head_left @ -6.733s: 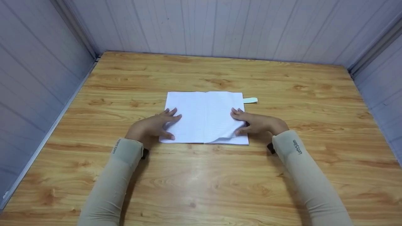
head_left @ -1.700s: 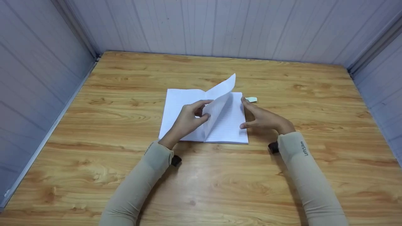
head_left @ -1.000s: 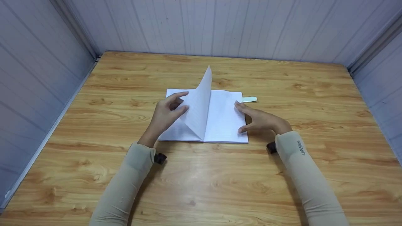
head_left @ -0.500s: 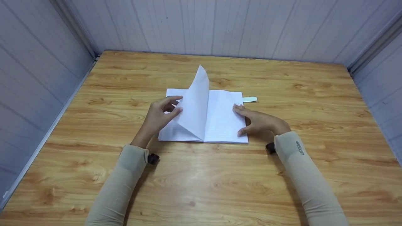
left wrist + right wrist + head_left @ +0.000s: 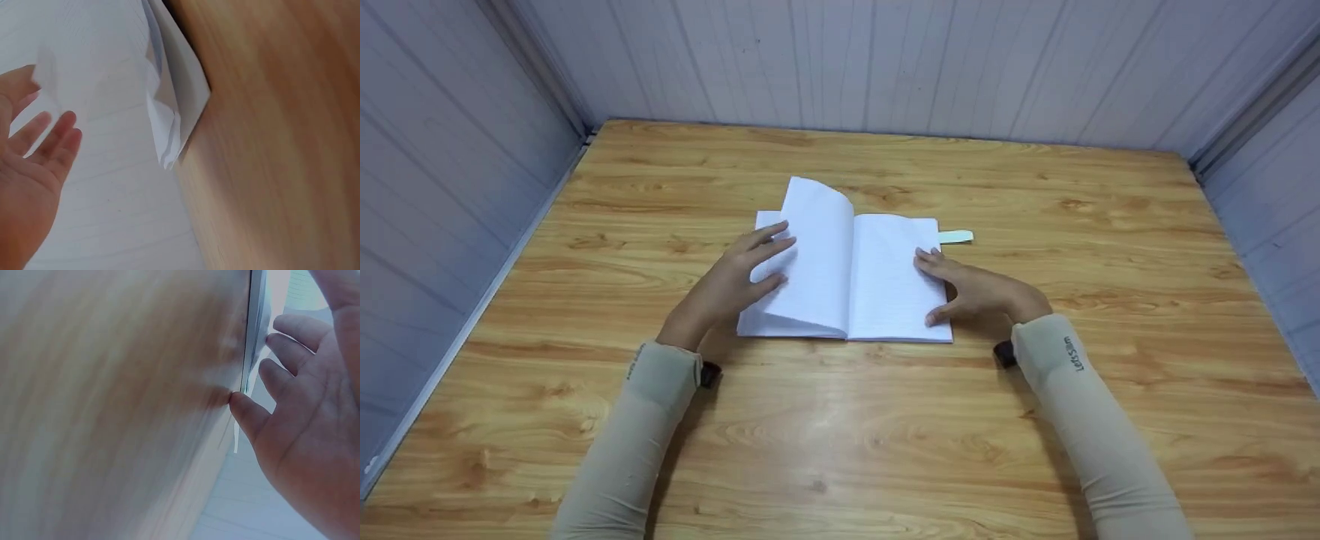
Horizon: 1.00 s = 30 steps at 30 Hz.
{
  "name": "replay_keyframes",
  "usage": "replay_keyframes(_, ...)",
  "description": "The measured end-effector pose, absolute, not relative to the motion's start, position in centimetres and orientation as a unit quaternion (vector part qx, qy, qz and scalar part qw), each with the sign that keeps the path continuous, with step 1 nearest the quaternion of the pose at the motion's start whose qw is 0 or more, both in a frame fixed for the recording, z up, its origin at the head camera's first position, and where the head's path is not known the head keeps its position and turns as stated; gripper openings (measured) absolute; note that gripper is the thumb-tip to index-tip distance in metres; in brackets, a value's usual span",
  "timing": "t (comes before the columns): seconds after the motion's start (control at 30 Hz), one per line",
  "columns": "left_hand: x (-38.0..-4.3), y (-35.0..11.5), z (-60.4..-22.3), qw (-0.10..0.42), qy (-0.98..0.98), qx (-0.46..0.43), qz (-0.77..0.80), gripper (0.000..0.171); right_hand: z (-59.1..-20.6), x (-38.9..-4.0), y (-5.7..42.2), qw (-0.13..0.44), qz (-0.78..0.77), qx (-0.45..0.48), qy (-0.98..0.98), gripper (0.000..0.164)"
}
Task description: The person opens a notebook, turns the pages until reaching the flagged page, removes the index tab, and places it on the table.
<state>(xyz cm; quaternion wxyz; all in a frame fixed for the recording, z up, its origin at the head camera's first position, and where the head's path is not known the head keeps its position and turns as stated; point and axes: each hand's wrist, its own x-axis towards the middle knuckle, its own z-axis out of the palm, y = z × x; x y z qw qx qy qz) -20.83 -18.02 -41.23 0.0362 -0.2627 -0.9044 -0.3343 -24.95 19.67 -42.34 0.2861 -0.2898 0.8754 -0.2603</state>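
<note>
An open notebook point(image 5: 891, 281) with white, faintly lined pages lies on the wooden table. One page point(image 5: 819, 259) arches over the left half, its far corner raised. My left hand point(image 5: 724, 286) is at that page's outer edge, fingers and thumb spread over it. The left wrist view shows the fingers of the left hand point(image 5: 34, 185) loosely extended beside the lifted paper. My right hand point(image 5: 986, 292) rests on the outer edge of the right page, thumb apart from the fingers. In the right wrist view, the fingers of the right hand point(image 5: 309, 416) extend along the notebook's edge.
A pale green strip point(image 5: 957, 237) sticks out from the notebook's right side near the top. The wooden table point(image 5: 825, 435) extends around it, with panelled walls point(image 5: 840, 67) behind and at both sides. Black wrist cameras point(image 5: 709, 373) sit below the sleeve cuffs.
The left hand has carried a page from the right across to the left, and the page has come lower. Its pinching fingers have spread. The right hand has settled onto the right page's edge.
</note>
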Motion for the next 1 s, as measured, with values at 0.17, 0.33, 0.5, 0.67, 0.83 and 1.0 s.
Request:
replay_keyframes(0.17, -20.7, -18.4, -41.3, -0.064, -0.924, -0.234, -0.296, 0.059, -42.4, -24.9, 19.4, 0.286, -0.255, -0.289, 0.877, 0.104)
replay_keyframes(0.33, -20.8, -18.5, -41.5, -0.134, -0.928, -0.225, -0.265, 0.065, -42.4, -24.9, 19.2, 0.291, -0.250, -0.284, 0.879, 0.105)
replay_keyframes(0.5, -21.1, -18.5, -41.7, -0.185, -0.926, -0.219, -0.247, 0.068, -42.5, -24.9, 19.1, 0.303, -0.245, -0.286, 0.876, 0.102)
replay_keyframes(0.67, -21.6, -18.6, -42.0, -0.225, -0.914, -0.231, -0.248, 0.070, -42.5, -25.0, 19.2, 0.305, -0.233, -0.290, 0.877, 0.101)
replay_keyframes(0.83, -22.0, -18.7, -42.1, -0.240, -0.915, -0.228, -0.231, 0.072, -42.4, -25.1, 19.2, 0.303, -0.213, -0.292, 0.882, 0.101)
replay_keyframes(1.0, -22.5, -18.7, -42.1, -0.254, -0.916, -0.221, -0.221, 0.077, -42.3, -25.2, 19.2, 0.302, -0.200, -0.292, 0.885, 0.100)
